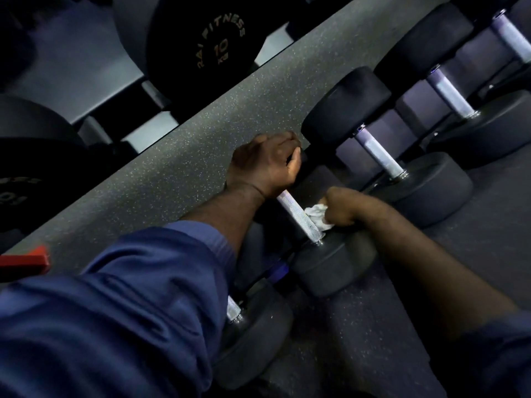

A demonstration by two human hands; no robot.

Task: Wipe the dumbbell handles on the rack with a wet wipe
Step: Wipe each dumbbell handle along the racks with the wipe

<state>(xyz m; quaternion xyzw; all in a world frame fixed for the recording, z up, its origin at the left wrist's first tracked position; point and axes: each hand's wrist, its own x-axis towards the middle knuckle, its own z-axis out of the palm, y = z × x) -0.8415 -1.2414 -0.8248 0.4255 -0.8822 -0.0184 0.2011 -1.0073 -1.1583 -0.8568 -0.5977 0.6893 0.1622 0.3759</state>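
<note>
Far left, a red flat block (23,261) at the frame edge. Above it, a black round rubber weight plate (198,44) lettered FITNESS 10. Both well apart from the work.

Next, the left hand (267,165), reaching out of a dark blue fabric sleeve (115,311). Wrapped tight round the far end of the knurled silver steel dumbbell handle (298,216), probably to keep the black rubber-headed dumbbell (330,268) from rolling under the rubbing. Low in the row, near head toward the camera.

Just right of the bar, a crumpled white wet wipe (317,215), pressed against the handle close to the near collar.

Then the right hand (342,208). Closed in a fist on the wipe, bunching it, likely so as to bear hard on the knurling.

Further right, more silver handles (379,156) of the same row, bare and untouched by either hand. Wiped or not, impossible to tell.
</note>
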